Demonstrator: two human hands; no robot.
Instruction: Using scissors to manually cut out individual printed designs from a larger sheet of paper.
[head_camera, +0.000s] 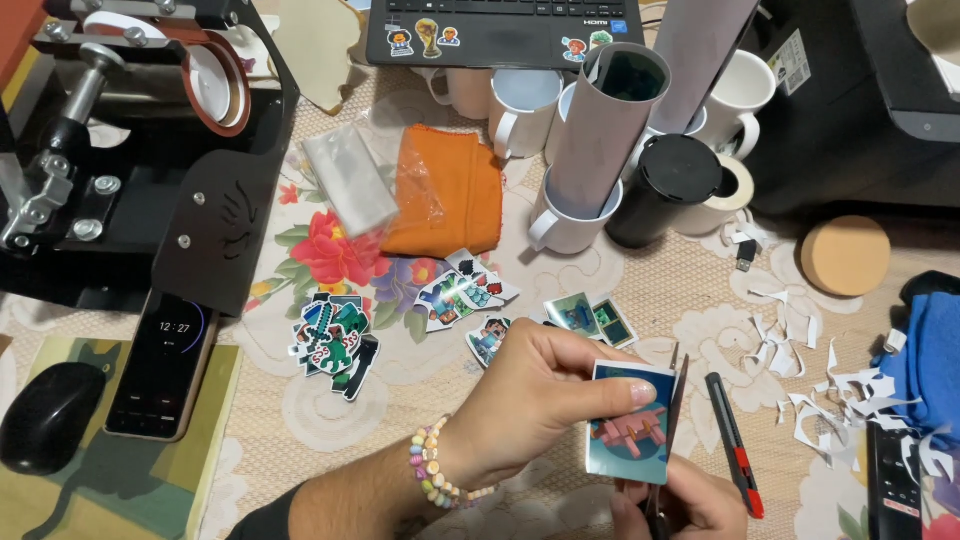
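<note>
My left hand (535, 400), with a bead bracelet at the wrist, pinches a small printed picture card (632, 425) showing a pink blocky figure on a blue-green ground. My right hand (690, 508) sits low at the frame's bottom edge and grips scissors (672, 400), whose blades stand along the card's right edge. Several cut-out stickers (333, 343) lie on the flowered tablecloth (400, 400) to the left and above my hands.
A red-and-black utility knife (733, 443) lies right of the card, with white paper scraps (815, 385) beyond. Mugs (565, 215), a rolled sheet, a black cylinder, an orange cloth (447, 190), a mug press (120, 140), phone (160, 365), mouse (48, 415), laptop and cork disc (845, 255) surround.
</note>
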